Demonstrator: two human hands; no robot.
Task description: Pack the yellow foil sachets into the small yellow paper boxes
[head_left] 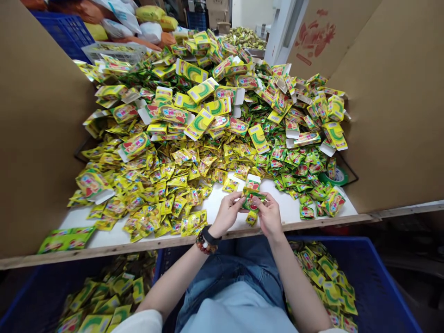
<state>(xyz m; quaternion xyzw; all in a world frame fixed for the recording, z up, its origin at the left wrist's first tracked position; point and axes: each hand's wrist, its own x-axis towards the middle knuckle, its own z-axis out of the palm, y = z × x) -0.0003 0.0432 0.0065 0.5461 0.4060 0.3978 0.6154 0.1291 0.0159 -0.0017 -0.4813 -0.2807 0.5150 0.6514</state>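
Observation:
Near the table's front edge, my left hand (227, 212) and my right hand (270, 216) both pinch a green candy sachet (250, 203), one at each side. More than one sachet may be in the stack; I cannot tell. Just behind it is a small box (253, 182) with its white flap raised. A yellow sachet (251, 218) lies under my hands, and another yellow sachet (230, 185) rests behind my left hand. Yellow sachets (149, 217) are heaped to the left, green sachets (291, 180) to the right.
Yellow-green boxes (199, 124) pile up behind the sachets. Cardboard walls (391, 106) flank the white table (222, 203). Blue crates (378, 282) with filled boxes stand below on both sides. A green tape roll (342, 178) lies right; a green packet strip (65, 240) lies front left.

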